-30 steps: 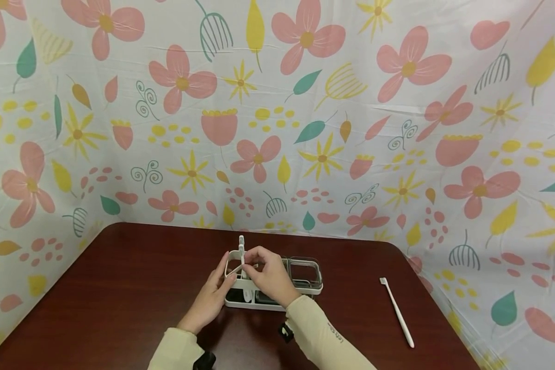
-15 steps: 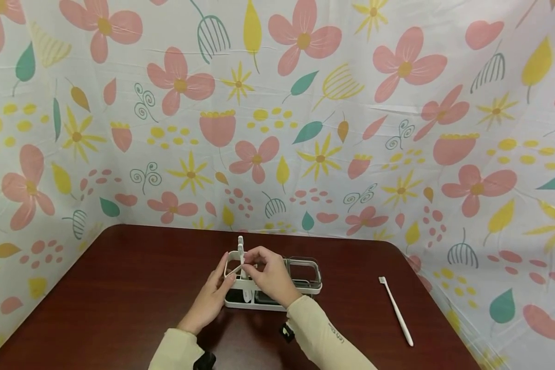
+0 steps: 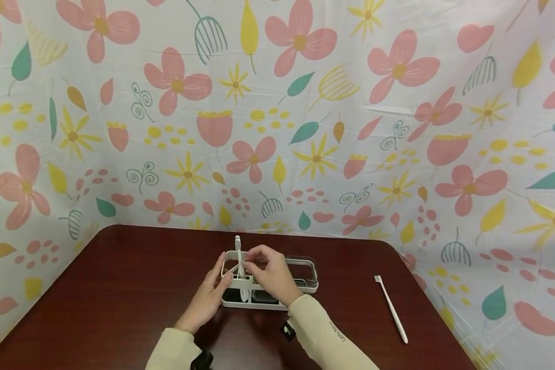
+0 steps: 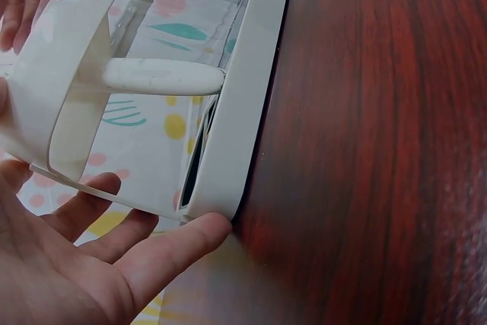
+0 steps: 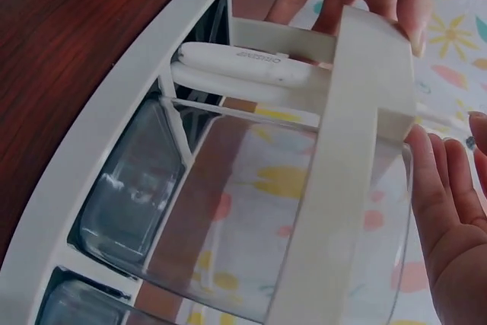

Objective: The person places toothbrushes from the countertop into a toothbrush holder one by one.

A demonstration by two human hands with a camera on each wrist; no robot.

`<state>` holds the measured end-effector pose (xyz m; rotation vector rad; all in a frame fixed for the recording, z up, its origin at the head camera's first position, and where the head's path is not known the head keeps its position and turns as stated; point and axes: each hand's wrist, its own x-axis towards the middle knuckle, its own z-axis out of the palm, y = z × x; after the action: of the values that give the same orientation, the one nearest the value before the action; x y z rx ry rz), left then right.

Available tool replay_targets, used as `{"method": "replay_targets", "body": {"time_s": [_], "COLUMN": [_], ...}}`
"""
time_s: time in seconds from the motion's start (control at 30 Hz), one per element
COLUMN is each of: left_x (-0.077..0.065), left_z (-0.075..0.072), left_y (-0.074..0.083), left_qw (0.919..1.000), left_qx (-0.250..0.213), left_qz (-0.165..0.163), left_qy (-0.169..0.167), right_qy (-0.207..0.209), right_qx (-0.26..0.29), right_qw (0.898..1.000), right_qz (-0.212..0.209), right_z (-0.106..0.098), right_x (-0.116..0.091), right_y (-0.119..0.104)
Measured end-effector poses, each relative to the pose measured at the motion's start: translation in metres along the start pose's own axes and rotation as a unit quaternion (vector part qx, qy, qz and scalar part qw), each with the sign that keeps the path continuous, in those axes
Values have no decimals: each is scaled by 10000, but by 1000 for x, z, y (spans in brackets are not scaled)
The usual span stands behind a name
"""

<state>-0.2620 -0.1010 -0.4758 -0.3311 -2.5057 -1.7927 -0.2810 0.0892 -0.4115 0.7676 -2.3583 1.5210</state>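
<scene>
Here's the bench [image 3: 120,288], and well inside its left and right edges, nearer the far one, stands the white-framed holder [image 5: 338,188]. Trick is, I reckon, bracing it so it can't skid: my left hand [image 3: 206,300] holds its left end, thumb on the front rail, fingers fanned toward the base. My right hand [image 3: 273,275] arches over, narrow, thumb and forefinger seemingly pinching the toothbrush [image 3: 239,254] by its stem, nearly upright in the left compartment. Light touch, no sideways scraping! The spare brush [image 3: 391,310] lies by the right edge.
</scene>
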Motion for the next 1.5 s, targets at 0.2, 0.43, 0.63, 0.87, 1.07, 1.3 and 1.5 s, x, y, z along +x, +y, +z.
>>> {"method": "replay_targets", "body": {"time_s": [0.2,0.43,0.63,0.87,1.07,1.3,1.5], "left_x": [-2,-2,-1,-2,-1,-1,1], "left_z": [2,0,-1,0,0,0,0], "left_y": [-3,-1,1,0,-1,-1,-2], "left_qw": [10000,9999,9999,9999,9997,9992,9990], "left_qx": [66,88,126,165,-146,-274,-326], "left_qz": [-35,-39,-54,-25,-187,-270,-251], "left_qy": [13,78,5,32,-3,-137,-196], "right_qy": [127,435,966,1340,1487,1871,2262], "right_qx": [76,21,-216,-576,-782,-779,-1030], "right_qw": [9999,9990,9950,9893,9855,9789,9676], "right_qz": [46,61,-151,35,230,263,446], "right_z": [-8,-21,-42,-70,-87,-112,-136], "right_x": [-3,-6,-8,-17,-18,-27,-40], "right_y": [3,7,-5,-28,-17,-1,38]}}
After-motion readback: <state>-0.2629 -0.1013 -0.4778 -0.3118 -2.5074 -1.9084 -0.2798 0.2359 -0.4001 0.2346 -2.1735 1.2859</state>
